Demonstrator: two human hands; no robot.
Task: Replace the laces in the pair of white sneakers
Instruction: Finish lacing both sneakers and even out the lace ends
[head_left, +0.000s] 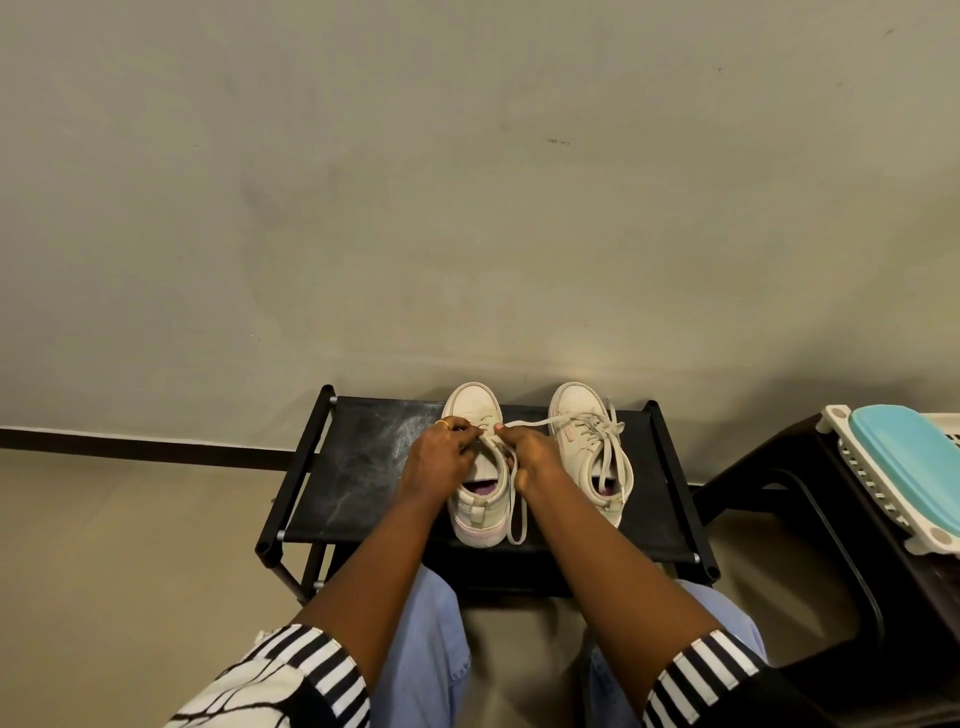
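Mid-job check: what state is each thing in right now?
left sneaker, upright on the rack, hands at its eyelets
right sneaker, upright, laced, lace slack
lace, pinched by both hands, loop hanging
left hand, pinching lace
right hand, pinching lace
rack, holding both sneakers

Both sleeves end near the elbow; left forearm (384, 561) and right forearm (597, 571) uncovered below the cuffs.
Left sleeve (306, 670): wide cuff in black and white stripes; behind the cuff, white cloth crossed by thin, irregular black lines (a crackle-like print).
Right sleeve (701, 670): the same striped cuff; cloth behind it looks plain black, mostly cut off at the frame edge.
Left hand (439, 460): one thin gold-coloured ring (441, 424); which finger, cannot tell.
Trousers (426, 654): pale blue, loose, soft folds over both knees; weave too blurred to read.
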